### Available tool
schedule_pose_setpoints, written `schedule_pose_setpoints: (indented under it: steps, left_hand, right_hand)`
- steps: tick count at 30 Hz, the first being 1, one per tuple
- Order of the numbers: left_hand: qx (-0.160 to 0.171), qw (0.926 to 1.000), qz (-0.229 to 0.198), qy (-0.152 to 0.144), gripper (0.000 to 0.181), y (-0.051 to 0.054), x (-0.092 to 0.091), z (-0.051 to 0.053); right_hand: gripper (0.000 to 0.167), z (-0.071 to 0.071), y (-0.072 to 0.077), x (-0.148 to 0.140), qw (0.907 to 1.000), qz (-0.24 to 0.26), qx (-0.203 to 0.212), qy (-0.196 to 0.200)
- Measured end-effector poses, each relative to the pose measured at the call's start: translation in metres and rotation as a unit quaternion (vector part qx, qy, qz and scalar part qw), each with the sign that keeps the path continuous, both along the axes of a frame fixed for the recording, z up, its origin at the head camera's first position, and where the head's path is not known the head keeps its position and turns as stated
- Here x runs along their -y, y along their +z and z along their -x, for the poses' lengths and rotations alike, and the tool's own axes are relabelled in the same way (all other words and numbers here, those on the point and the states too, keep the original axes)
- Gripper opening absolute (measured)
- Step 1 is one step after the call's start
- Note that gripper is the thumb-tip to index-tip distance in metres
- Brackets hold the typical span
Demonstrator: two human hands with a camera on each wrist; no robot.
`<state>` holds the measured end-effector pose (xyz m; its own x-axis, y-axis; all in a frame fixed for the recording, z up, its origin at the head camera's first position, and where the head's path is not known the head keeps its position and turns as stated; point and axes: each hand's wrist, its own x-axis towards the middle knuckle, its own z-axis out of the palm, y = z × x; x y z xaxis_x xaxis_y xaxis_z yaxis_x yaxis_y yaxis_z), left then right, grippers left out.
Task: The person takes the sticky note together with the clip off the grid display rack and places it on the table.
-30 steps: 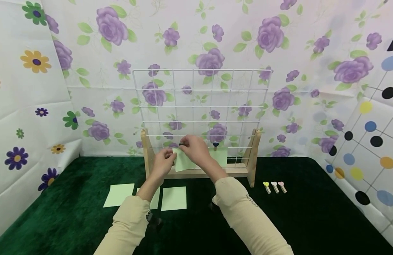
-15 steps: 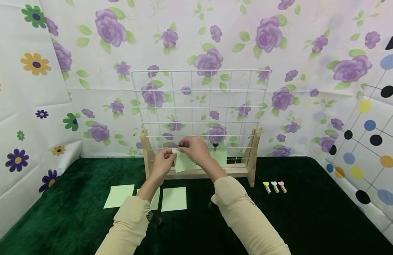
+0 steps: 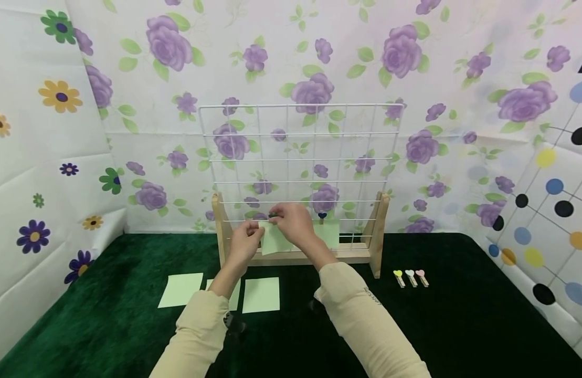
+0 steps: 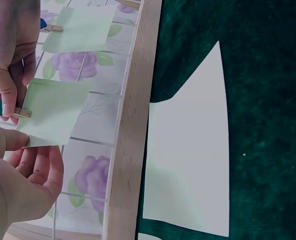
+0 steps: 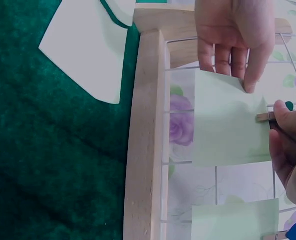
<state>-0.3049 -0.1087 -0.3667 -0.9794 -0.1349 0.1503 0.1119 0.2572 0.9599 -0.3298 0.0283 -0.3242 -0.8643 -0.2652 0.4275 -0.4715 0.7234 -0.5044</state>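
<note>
My left hand (image 3: 245,241) pinches the left edge of a pale green paper sheet (image 3: 274,240) between thumb and fingers, against the white wire grid (image 3: 300,134). At the sheet's top edge, my right hand (image 3: 293,223) pinches a small wooden clothespin (image 5: 263,117) with a green heart. The wooden tips of the clothespin overlap the paper in both wrist views; whether they also clasp a wire cannot be seen. To the right, a second pale green sheet (image 3: 329,233) hangs from the grid by a clothespin with a dark blue heart (image 3: 322,216).
Wooden uprights and a base rail (image 3: 338,256) carry the grid. Three paper sheets lie in front on the dark green cloth (image 3: 461,310), the middle one partly behind my left forearm. Three clothespins (image 3: 411,278) with yellow, white and pink hearts lie at the right.
Both hands stay almost in place at the sheet. The green heart of the clothespin shows more clearly now than a second ago. The head view has shifted slightly.
</note>
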Motion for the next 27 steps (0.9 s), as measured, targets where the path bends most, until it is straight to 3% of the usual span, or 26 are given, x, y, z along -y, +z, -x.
schedule_pose_setpoints:
  steps: [20,27]
  left_hand:
    - [-0.003,0.9997,0.02,0.014,0.021,0.002,-0.003,0.001]
    - [0.0,0.9998,0.019,0.01,0.022,0.001,-0.001,0.0]
  right_hand:
    - [0.009,-0.005,0.003,-0.003,0.9972,-0.007,-0.073,0.017]
    - [0.011,-0.009,0.009,-0.004,0.9977,-0.004,-0.064,0.022]
